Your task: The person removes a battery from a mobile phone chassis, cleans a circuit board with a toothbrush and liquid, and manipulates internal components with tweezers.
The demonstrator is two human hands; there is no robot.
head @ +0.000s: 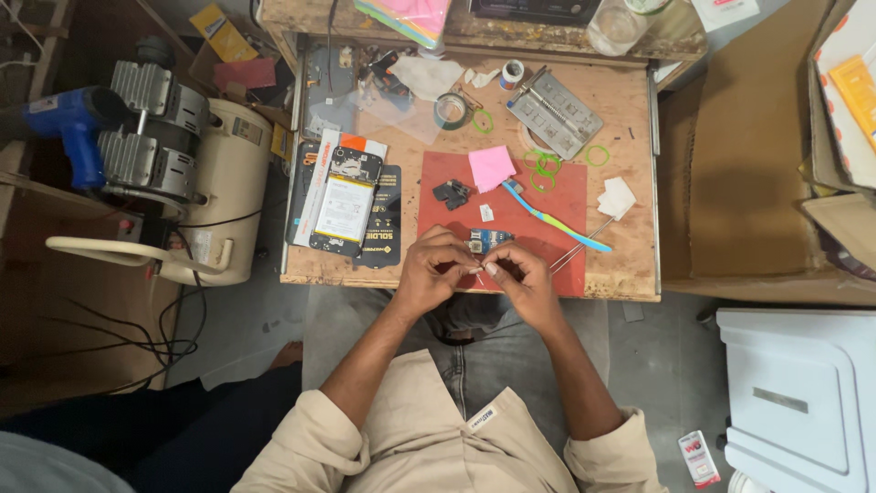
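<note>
Workbench (630, 274) with red mat (566, 205), left hand (433, 269) and right hand (525, 274) grips pinching something tiny, compressor (182, 183) beside.

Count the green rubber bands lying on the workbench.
5 visible: one beside the tape roll, three clustered at the red mat's top edge, one right of them. Clutter may hide others.

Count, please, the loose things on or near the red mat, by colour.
Green rubber bands: 5
Pink paper note: 1
Blue and green toothbrush: 1
White folded tissue: 1
Black small part: 1
Blue small board, by the left hand and right hand: 1
Total: 10
</note>
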